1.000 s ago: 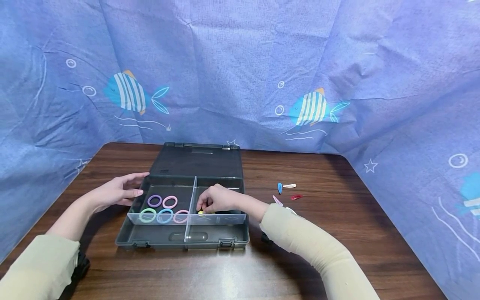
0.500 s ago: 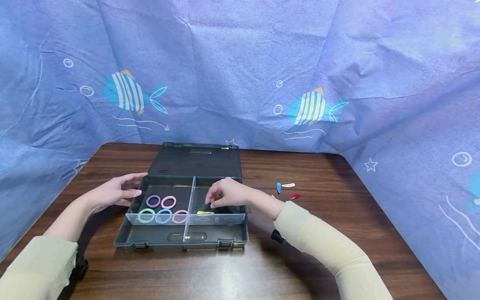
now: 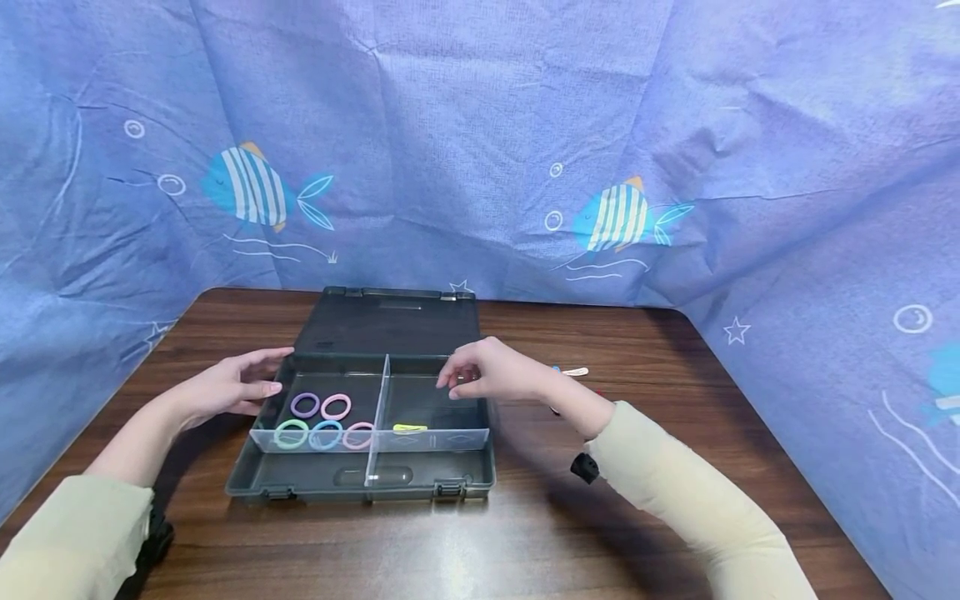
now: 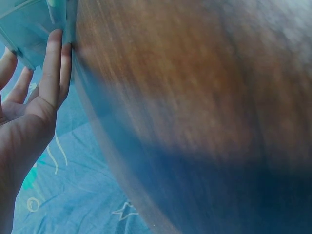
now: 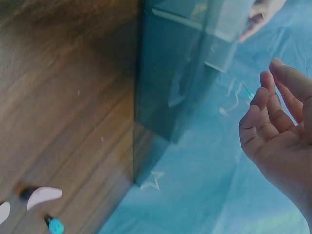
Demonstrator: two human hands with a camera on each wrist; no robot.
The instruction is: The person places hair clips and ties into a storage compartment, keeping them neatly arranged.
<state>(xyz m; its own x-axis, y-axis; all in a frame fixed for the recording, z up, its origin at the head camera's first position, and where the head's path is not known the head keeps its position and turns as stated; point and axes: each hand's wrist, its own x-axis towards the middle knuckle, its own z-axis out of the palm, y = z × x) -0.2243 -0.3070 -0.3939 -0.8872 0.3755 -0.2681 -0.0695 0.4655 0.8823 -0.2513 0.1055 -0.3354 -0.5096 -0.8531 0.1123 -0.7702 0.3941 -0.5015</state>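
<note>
A see-through gray box (image 3: 431,492) sits on the brown worktop (image 3: 360,550) with its lid (image 3: 386,321) tipped back, away from the person. Clear walls split the inside into four parts, two big ones at the back and two thin ones in front.

The left hand (image 3: 232,385) touches the left side of the box. Its grip is wide, with long, mostly straight fingers.

The right hand (image 3: 498,371) is up over the right end of the box. Its grip is loose and holds nothing, with the fingers a little bent and the thumb apart from them.

A yellow hair clip (image 3: 409,429) lies in the big right part, near the long clear wall (image 3: 450,441). In the big left part are five rings: a purple ring (image 3: 293,407) and a pink one at the back, then green, blue and pink ones in front.

Past the right hand, a white clip (image 3: 575,372) and a blue clip (image 5: 56,225) lie on the worktop.

A blue cloth (image 3: 450,125) with striped fish hangs behind.
</note>
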